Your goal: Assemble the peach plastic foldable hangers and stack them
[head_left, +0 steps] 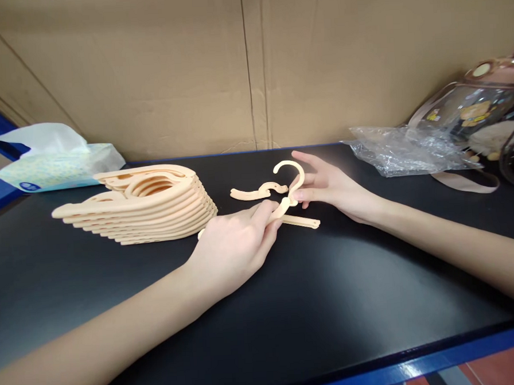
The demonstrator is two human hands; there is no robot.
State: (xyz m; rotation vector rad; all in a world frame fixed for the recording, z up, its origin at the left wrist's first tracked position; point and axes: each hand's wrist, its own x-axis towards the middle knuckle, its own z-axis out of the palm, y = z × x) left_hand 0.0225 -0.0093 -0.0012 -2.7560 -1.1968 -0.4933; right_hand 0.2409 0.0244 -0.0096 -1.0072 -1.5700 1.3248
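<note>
My left hand [236, 239] is closed round a cream plastic clothes hanger [279, 211], its hook standing up and curling to the left. My right hand [325, 183] pinches the base of the hook between the thumb and fingers, with the index finger stretched out behind. Behind my left hand a similar cream hanger piece [251, 194] with a curved end lies on the table. A straight cream arm [304, 221] shows under the held hanger; whether it belongs to it I cannot tell. Left of my hands rises a neat stack of cream hangers [163, 212].
On the black table [332, 315] a tissue pack [66, 165] stands at the back left. Crumpled clear plastic [410, 150] lies at the right, beside a transparent bag [472, 112] with a strap. Cardboard [169, 76] walls off the back.
</note>
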